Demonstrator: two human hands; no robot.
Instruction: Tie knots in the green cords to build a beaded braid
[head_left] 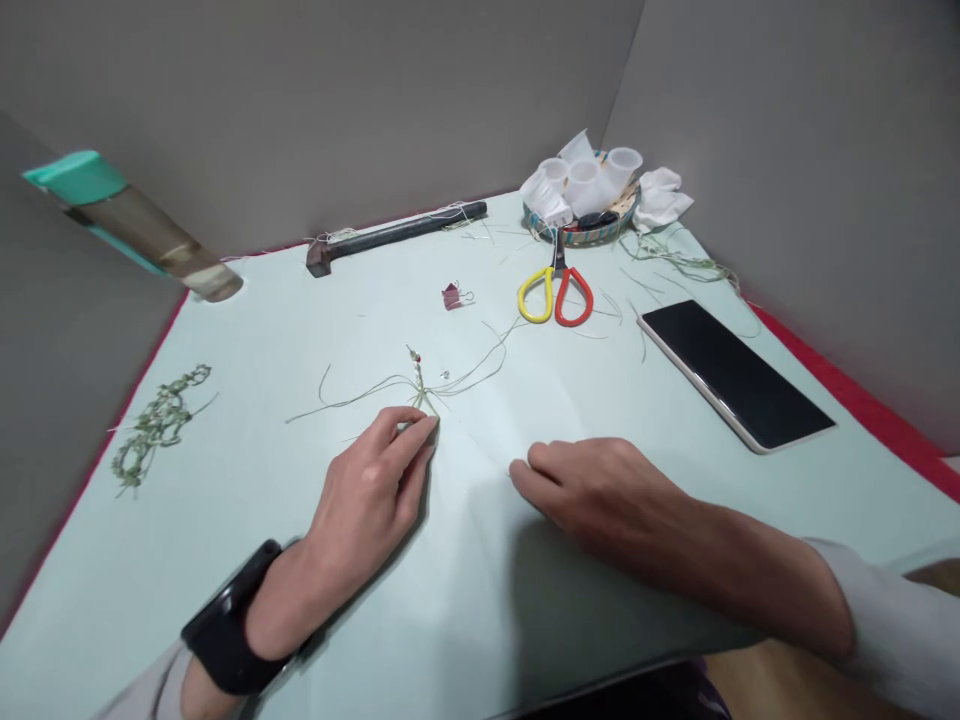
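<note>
My left hand [371, 490] pinches a thin knotted cord of pale green fibre [420, 385] between thumb and fingertips, on the pale green sheet [465, 600]. The cord has small beads at its far tip, one of them red, and its loose strands spread out to both sides. My right hand [592, 490] rests on the sheet to the right with its fingers curled together, touching nothing but the sheet. A black band [229, 615] circles my left wrist.
Yellow-and-red scissors [555, 295] lie near a woven basket [581, 230] of plastic cups. A phone [731, 375] lies to the right, a knotted green cord [157, 425] to the left. Also present: a dark rod [397, 235], a bottle [127, 225], and grey walls.
</note>
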